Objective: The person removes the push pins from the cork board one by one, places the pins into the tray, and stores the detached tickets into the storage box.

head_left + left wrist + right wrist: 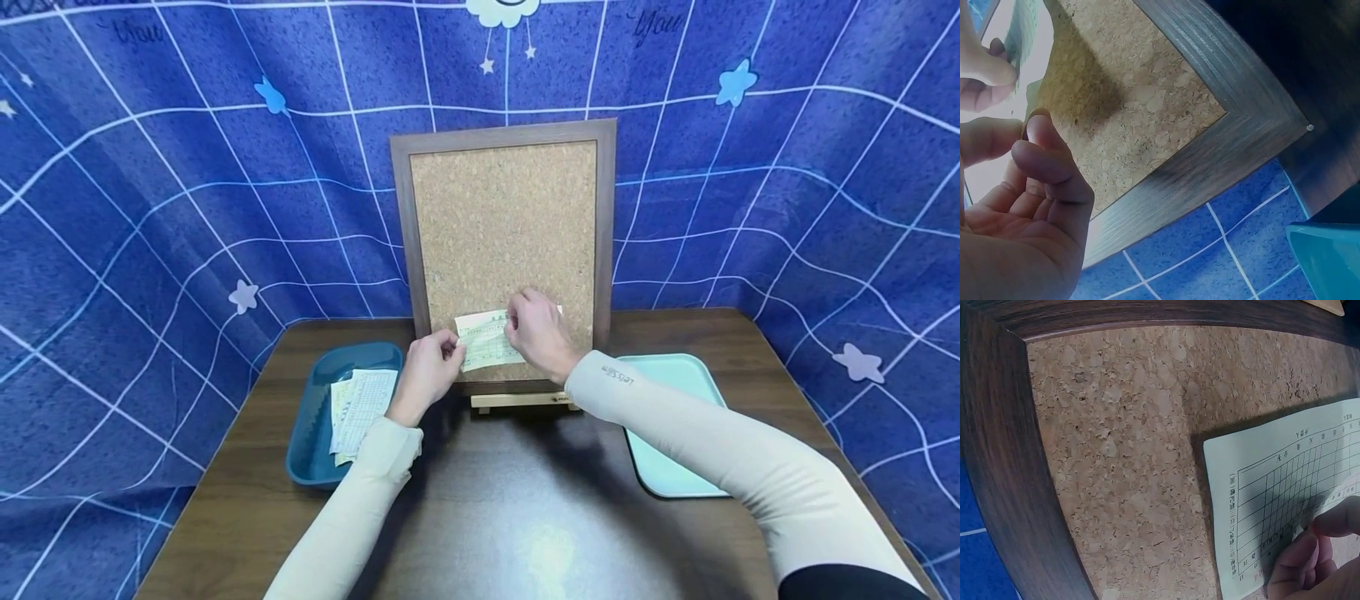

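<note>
Low on the framed cork board (pixel 506 225), a pale green printed receipt slip (pixel 483 354) is bowed outward. My left hand (pixel 429 371) pinches its left edge between thumb and index finger; the left wrist view shows that hand (pixel 1035 194) with the other fingers curled. My right hand (pixel 542 329) is at the slip's right part, thumb and forefinger together, seeming to pinch it; the exact contact is partly hidden. Behind it in the right wrist view, a ruled form sheet (pixel 1260 481) lies against the cork, near the right-hand fingers (pixel 1300 559).
On the left stands a blue tray (pixel 307 442) with several printed slips (pixel 365 408). A pale turquoise tray (pixel 675 467) sits on the right, partly under my right sleeve. The board leans on a small wooden stand (pixel 521 401) on the dark table (pixel 525 517), before a blue curtain.
</note>
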Tool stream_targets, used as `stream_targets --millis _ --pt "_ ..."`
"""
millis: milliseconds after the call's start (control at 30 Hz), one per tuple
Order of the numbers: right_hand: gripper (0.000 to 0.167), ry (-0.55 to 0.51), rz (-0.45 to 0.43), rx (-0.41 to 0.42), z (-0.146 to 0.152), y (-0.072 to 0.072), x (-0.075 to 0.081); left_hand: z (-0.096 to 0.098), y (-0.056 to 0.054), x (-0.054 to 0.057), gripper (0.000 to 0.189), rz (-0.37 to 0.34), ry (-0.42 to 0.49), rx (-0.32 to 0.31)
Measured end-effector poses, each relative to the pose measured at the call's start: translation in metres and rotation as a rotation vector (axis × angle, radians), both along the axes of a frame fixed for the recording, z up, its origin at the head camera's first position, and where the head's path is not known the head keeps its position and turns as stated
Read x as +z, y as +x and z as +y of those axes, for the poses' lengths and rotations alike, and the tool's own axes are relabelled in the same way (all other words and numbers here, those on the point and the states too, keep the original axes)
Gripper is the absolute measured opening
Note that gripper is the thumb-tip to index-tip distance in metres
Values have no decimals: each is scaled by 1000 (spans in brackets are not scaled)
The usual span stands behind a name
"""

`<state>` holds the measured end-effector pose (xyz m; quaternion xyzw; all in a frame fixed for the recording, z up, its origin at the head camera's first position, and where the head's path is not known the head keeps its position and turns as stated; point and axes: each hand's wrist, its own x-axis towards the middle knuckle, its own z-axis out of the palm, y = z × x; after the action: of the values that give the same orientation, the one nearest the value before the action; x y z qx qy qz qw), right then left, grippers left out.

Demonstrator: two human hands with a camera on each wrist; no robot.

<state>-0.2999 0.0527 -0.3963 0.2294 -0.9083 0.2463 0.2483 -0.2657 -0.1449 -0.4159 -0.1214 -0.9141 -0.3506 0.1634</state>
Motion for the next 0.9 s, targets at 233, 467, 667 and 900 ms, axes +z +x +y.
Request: stream_targets --millis 233,467,667,900 --pt "6 -40 19 68 7 -2 -2 0 -1 0 10 11 -2 18" --pt "9 -92 76 240 18 -5 -7 -5 -2 -1 9 18 5 58" --pt "11 -112 157 321 25 -1 -9 -12 -3 1 10 2 15 88" --pt "12 -91 180 341 36 6 -9 -30 0 3 10 -4 7 99"
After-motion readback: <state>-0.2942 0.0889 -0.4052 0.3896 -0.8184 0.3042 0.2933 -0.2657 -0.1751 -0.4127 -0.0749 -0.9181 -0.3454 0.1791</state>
